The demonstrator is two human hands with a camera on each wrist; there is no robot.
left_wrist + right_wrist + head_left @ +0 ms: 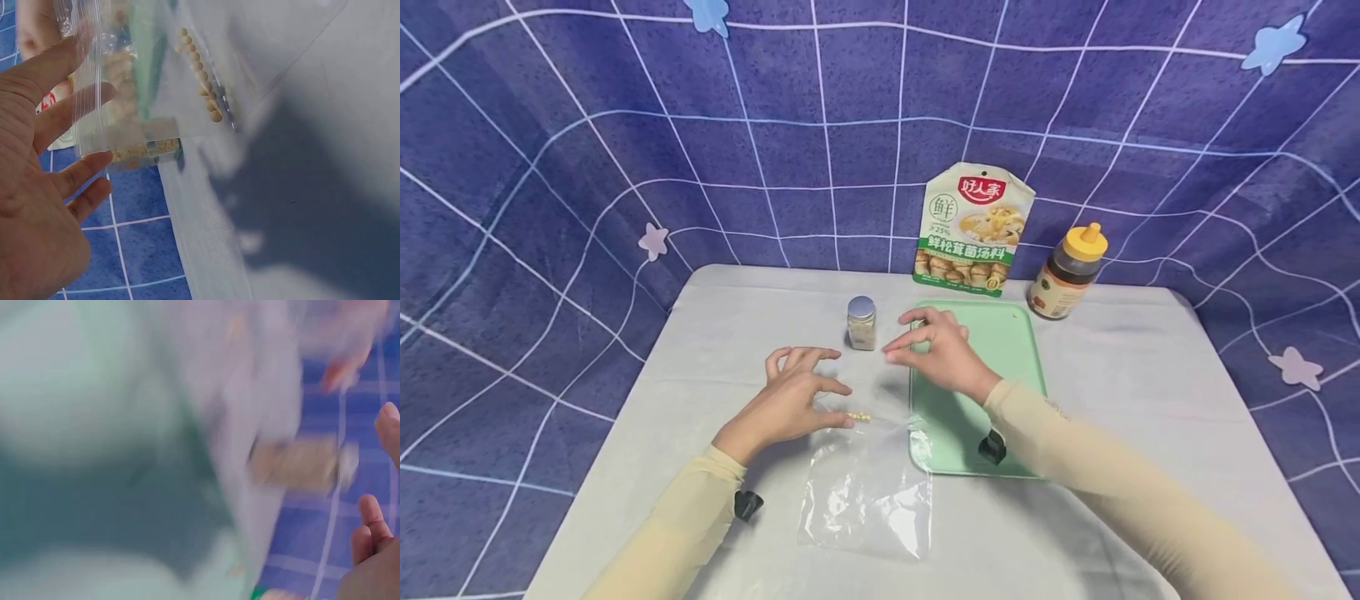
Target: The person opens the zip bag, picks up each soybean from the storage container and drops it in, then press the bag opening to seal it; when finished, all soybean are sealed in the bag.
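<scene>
1. Hands, two. The left hand (793,400) has its fingers spread, with thumb and forefinger well parted and no firm hold visible; its thumb tip overlaps the bag's upper edge. The right hand (943,354) brings thumb and forefinger close together beside the jar; whether they pinch anything cannot be told.
2. Clear zip bag (868,492), one: centre, nearest the wearer, its right edge overlapping the tray's near left corner.
3. Pale yellow beads (202,75), roughly ten, in a row near the bag's upper edge; the exact count is unclear.
4. Jar (862,329), one, upright, with one grey-blue lid, beyond and between the hands.
5. Green tray (1003,342), one, partly beneath the right arm.
6. Food pouch (973,229), one, standing behind the tray.
7. Yellow-capped bottle (1065,275), one, right of the pouch.
8. Stars on the blue cloth (865,83), four.
</scene>
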